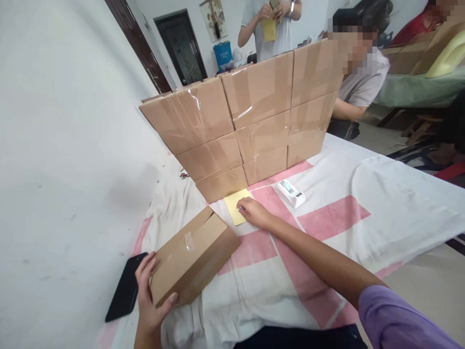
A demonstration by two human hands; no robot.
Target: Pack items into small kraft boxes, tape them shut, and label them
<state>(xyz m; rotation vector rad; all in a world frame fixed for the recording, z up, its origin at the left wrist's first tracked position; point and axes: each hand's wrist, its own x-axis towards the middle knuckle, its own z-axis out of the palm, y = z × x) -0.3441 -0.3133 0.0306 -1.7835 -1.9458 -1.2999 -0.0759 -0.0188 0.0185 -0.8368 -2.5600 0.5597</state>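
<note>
My left hand (149, 295) grips the near corner of a small taped cardboard box (194, 254) that lies on the table in front of me. My right hand (254, 212) reaches forward, its fingers curled and pressed down on a yellow pad of paper (236, 203) lying flat on the cloth. The pad sits just below a stacked wall of sealed cardboard boxes (250, 121).
A white and pink cloth (327, 213) covers the table. A black phone (125, 293) lies by my left hand near the white wall. A white hand-held device (289, 193) rests right of the pad. One person sits behind the boxes, another stands holding a yellow item.
</note>
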